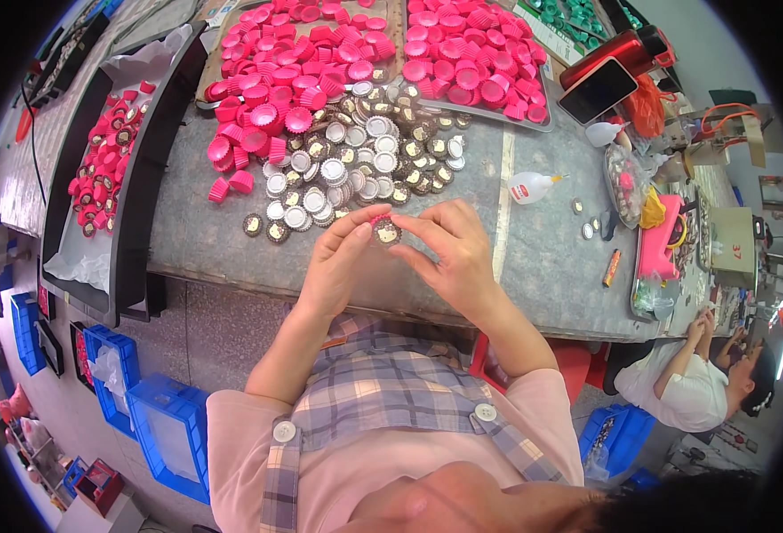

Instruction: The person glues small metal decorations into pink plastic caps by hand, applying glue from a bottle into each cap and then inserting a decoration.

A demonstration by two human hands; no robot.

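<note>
Between my two hands, just above the table's near side, is a small dark brown fluted cap [387, 234] with a cream picture on its face and pink at its upper edge. My left hand [338, 258] pinches it from the left with thumb and forefinger. On the other side, the fingertips of my right hand [452, 253] close on it. Just beyond lies a heap of similar brown caps [420, 160], many turned with their silvery-white backs [331, 171] up. Pink fluted cups [267, 115] are piled behind them.
More pink cups [471, 53] fill a tray at the far right. A black tray [129, 222] at left holds pink-and-brown pieces. A white squeeze bottle [532, 186], a phone [598, 91] and a pink tape dispenser [663, 240] are to the right. A co-worker [685, 386] sits further right.
</note>
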